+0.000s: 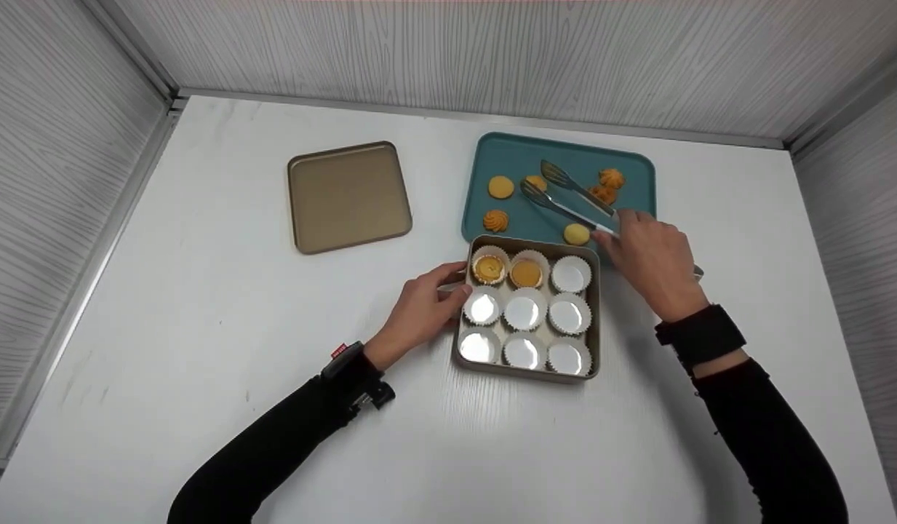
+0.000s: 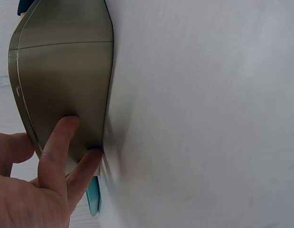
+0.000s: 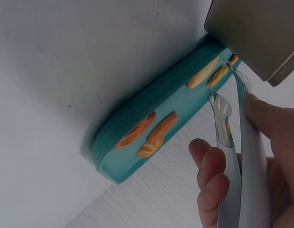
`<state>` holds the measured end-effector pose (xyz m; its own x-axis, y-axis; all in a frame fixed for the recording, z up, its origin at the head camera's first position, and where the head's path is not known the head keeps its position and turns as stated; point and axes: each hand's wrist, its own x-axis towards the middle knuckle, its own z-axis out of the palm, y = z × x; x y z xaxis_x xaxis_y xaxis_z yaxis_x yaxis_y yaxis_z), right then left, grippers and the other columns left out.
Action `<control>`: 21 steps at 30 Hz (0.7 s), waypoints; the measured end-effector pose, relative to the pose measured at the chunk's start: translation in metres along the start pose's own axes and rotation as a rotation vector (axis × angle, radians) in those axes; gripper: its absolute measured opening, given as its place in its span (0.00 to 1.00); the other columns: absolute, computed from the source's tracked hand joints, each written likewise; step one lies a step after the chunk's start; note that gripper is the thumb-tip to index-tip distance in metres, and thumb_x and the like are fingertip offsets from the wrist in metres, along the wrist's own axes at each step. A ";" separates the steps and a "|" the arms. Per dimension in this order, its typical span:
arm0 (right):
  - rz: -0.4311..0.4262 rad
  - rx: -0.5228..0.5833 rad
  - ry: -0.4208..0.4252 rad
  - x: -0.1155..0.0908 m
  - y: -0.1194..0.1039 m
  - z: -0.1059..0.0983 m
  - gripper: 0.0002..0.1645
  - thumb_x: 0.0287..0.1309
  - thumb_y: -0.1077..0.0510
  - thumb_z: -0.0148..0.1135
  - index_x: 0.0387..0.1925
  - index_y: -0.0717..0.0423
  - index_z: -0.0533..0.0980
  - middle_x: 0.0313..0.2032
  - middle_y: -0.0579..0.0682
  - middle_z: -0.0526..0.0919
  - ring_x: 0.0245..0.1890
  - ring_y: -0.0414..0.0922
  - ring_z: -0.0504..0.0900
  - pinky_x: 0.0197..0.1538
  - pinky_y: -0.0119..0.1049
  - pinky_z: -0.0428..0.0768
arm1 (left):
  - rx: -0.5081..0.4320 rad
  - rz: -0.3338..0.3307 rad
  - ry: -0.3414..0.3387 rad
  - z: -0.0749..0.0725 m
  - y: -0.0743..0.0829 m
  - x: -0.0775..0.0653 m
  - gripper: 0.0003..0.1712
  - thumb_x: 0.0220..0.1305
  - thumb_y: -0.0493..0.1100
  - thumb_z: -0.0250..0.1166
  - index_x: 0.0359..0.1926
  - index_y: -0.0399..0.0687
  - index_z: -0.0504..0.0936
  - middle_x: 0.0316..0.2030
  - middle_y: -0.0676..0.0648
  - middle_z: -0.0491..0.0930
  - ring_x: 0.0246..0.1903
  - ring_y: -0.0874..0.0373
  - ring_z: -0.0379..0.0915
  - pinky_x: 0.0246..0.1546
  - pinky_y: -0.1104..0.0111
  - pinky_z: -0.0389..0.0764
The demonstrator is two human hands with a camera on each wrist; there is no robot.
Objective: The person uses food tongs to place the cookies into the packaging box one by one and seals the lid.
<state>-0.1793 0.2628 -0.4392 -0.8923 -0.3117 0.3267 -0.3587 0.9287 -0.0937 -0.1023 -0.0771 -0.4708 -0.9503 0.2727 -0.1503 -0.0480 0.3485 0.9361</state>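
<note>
My left hand [image 1: 426, 309] holds the left side of a square metal tin [image 1: 524, 373]. In the left wrist view, its fingers press the outer wall [image 2: 66, 85] and its thumb is at the rim. White paper cups [image 1: 524, 309] fill the tin. A swirled cookie [image 1: 489, 269] and a round cookie [image 1: 526, 274] sit in two back cups. My right hand [image 1: 653, 260] grips metal tongs [image 3: 253, 166], whose ends stand apart over a teal tray [image 1: 564, 149]. One tong end is beside a round cookie [image 1: 537, 182], partly hidden by it.
On the tray lie more round cookies [image 1: 500, 187] and swirled cookies [image 1: 495, 220]. The tin adjoins the tray's front edge. A flat gold-brown lid [image 1: 350, 196] rests at the back left. Panelled walls [image 1: 448, 54] enclose the white table [image 1: 201, 306].
</note>
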 end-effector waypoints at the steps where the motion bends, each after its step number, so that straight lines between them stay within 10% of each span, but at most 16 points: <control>1: 0.000 -0.001 -0.001 0.000 0.000 0.001 0.29 0.68 0.46 0.69 0.37 0.72 0.78 0.22 0.63 0.77 0.15 0.58 0.75 0.17 0.55 0.76 | -0.001 0.001 0.002 0.000 0.000 0.000 0.28 0.78 0.45 0.61 0.73 0.41 0.71 0.64 0.38 0.78 0.57 0.48 0.82 0.49 0.64 0.86; 21: 0.045 0.091 -0.068 -0.002 0.005 0.009 0.27 0.71 0.44 0.65 0.32 0.67 0.75 0.20 0.60 0.75 0.19 0.60 0.77 0.22 0.57 0.76 | 0.037 0.006 0.003 0.000 0.000 0.001 0.28 0.78 0.45 0.60 0.73 0.42 0.72 0.64 0.39 0.79 0.57 0.49 0.82 0.53 0.62 0.84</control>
<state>-0.1820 0.2666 -0.4491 -0.9232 -0.2862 0.2566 -0.3391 0.9207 -0.1930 -0.1030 -0.0772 -0.4711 -0.9515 0.2720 -0.1437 -0.0309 0.3802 0.9244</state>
